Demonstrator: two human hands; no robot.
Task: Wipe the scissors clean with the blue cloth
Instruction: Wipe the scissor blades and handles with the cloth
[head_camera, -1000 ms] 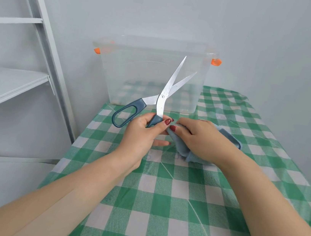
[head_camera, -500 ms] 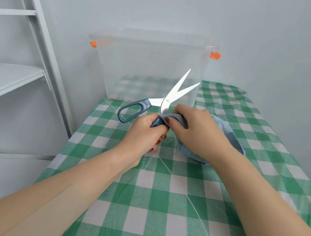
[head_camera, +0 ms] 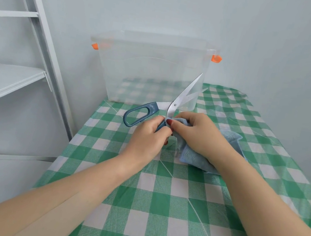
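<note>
Above the green-checked surface (head_camera: 159,198), the left hand (head_camera: 146,136) grips one dark blue handle of the scissors (head_camera: 173,105), while the right hand (head_camera: 198,136) pinches the blue cloth (head_camera: 192,157) round a blade just below the pivot. The steel blades stand spread, pointing up and away before a clear box (head_camera: 151,73) with orange clips.

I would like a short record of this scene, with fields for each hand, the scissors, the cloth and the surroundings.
Left hand: grips one handle of the steel scissors with dark blue handles
Right hand: pinches the light blue terry cloth against the blade base
Scissors: blades open, tips pointing up and away
Cloth: the rest drapes below the right hand
Surface: green-and-white checked tablecloth
Behind: clear plastic box with orange latches
Left side: white shelf unit
</note>
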